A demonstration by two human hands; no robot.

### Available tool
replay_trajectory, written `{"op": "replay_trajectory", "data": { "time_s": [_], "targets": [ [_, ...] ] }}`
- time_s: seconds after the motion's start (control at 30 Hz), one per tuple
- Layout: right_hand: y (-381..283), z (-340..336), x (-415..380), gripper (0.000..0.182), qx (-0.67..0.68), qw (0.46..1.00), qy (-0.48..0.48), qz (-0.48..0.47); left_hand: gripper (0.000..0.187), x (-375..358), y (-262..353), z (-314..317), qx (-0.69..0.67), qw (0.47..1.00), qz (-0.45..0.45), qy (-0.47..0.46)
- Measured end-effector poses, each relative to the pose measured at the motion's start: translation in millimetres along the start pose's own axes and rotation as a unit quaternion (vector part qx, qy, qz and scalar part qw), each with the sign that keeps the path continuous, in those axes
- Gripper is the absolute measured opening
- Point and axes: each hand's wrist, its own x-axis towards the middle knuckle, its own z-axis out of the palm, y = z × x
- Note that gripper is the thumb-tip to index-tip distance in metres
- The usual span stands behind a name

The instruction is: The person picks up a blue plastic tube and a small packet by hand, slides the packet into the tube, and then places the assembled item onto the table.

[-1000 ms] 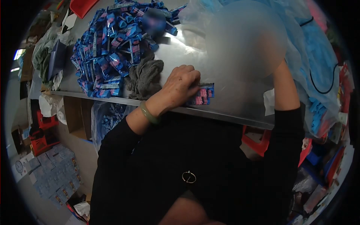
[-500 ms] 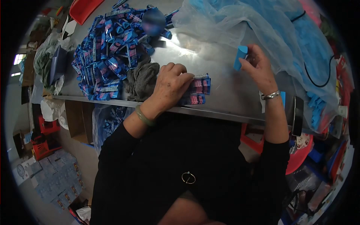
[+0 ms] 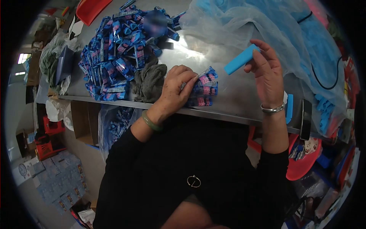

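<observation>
My left hand (image 3: 177, 86) is closed over the table's front edge, thumb and fingertips pinching a small blue-and-pink printed packet (image 3: 208, 75) that tilts up to the right. Two more such packets (image 3: 206, 90) lie flat just below it, partly beneath the hand. Between the thumb and fingers of my right hand (image 3: 268, 72) is a plain light-blue bar (image 3: 240, 60), held at a slant above the metal table, apart from the packets. A crumpled grey cloth (image 3: 150, 82) lies just left of my left hand.
A large heap of the same packets (image 3: 110, 49) covers the table's left side. A clear plastic bag (image 3: 225, 19) with blue material spreads along the back right. By my right wrist are another blue piece (image 3: 289, 108) and a black flat object (image 3: 305, 119). A red tray (image 3: 89, 11) sits far left.
My right hand has turned, swinging the blue bar from upright to slanted, its lower end pointing left. The packet in my left hand now fans upward from the others.
</observation>
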Motion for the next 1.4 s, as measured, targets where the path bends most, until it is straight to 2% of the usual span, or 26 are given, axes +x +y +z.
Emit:
{"op": "replay_trajectory", "data": {
  "time_s": [0.07, 0.27, 0.4, 0.47, 0.57, 0.67, 0.73, 0.77, 0.83, 0.87, 0.93, 0.97, 1.0, 1.03, 1.07, 1.1, 1.17, 1.2, 1.27, 1.3, 1.37, 1.4],
  "targets": [
    [1, -1, 1, 0.033, 0.066, 0.996, 0.028, 0.057, 0.009, 0, 0, 0, 0.009, 1.0, 0.017, 0.003],
    [19, 5, 1, 0.028, 0.108, 0.986, 0.047, 0.117, 0.012, 2, 6, 2, 0.033, 0.998, 0.055, 0.028],
    [21, 10, -2, 0.026, 0.056, 0.99, 0.046, 0.12, 0.015, 2, 8, 2, 0.058, 0.994, 0.085, 0.048],
    [20, 12, -3, 0.025, -0.053, 0.994, 0.037, 0.089, 0.016, 2, 8, 2, 0.068, 0.992, 0.086, 0.057],
    [13, 14, -4, 0.025, -0.09, 0.991, 0.003, 0.097, 0.016, 2, 7, 3, 0.08, 0.991, 0.089, 0.066],
    [13, 16, -5, 0.025, -0.03, 0.996, -0.03, 0.072, 0.017, 1, 5, 4, 0.083, 0.989, 0.103, 0.07],
    [13, 17, -5, 0.025, -0.031, 0.997, -0.039, 0.059, 0.016, -2, 5, 2, 0.012, 1.0, 0.022, 0.015],
    [12, 17, -5, 0.025, -0.032, 0.997, -0.047, 0.045, 0.016, -3, 6, 4, 0.012, 1.0, 0.022, 0.015],
    [15, 18, -6, 0.023, -0.036, 0.996, -0.061, 0.053, 0.017, -5, 11, 10, -0.178, 0.979, -0.101, 0.002],
    [18, 19, -6, 0.022, -0.039, 0.995, -0.075, 0.061, 0.017, -5, 14, 11, -0.178, 0.979, -0.101, 0.002],
    [19, 23, -8, 0.02, -0.046, 0.995, -0.074, 0.058, 0.021, -2, 22, 11, -0.345, 0.914, -0.208, -0.056],
    [20, 25, -9, 0.018, -0.053, 0.994, -0.072, 0.056, 0.021, -1, 25, 10, -0.345, 0.914, -0.208, -0.056],
    [23, 28, -10, 0.018, -0.053, 0.994, -0.072, 0.056, 0.021, 0, 27, 10, -0.389, 0.885, -0.246, -0.071],
    [25, 29, -12, 0.019, -0.118, 0.99, -0.07, 0.027, 0.022, 1, 28, 9, -0.432, 0.852, -0.284, -0.085],
    [26, 31, -14, 0.021, -0.182, 0.981, -0.066, -0.001, 0.022, 2, 29, 9, -0.432, 0.852, -0.283, -0.086],
    [24, 32, -16, 0.021, -0.182, 0.981, -0.065, -0.002, 0.021, 4, 29, 9, -0.451, 0.84, -0.286, -0.094],
    [18, 34, -19, 0.04, -0.287, 0.949, -0.106, -0.07, 0.021, 5, 28, 9, -0.47, 0.828, -0.288, -0.102],
    [15, 35, -22, 0.04, -0.287, 0.949, -0.105, -0.071, 0.021, 5, 27, 9, -0.49, 0.815, -0.296, -0.094],
    [11, 34, -26, 0.068, -0.427, 0.879, -0.16, -0.139, 0.02, 5, 27, 10, -0.509, 0.801, -0.303, -0.086],
    [12, 36, -30, 0.068, -0.427, 0.879, -0.159, -0.14, 0.019, 5, 29, 11, -0.525, 0.793, -0.3, -0.067],
    [20, 40, -36, 0.088, -0.463, 0.858, -0.162, -0.153, 0.019, 6, 31, 12, -0.541, 0.785, -0.297, -0.049],
    [22, 40, -36, 0.088, -0.463, 0.858, -0.161, -0.154, 0.019, 6, 33, 12, -0.555, 0.773, -0.304, -0.051]
  ]
}}
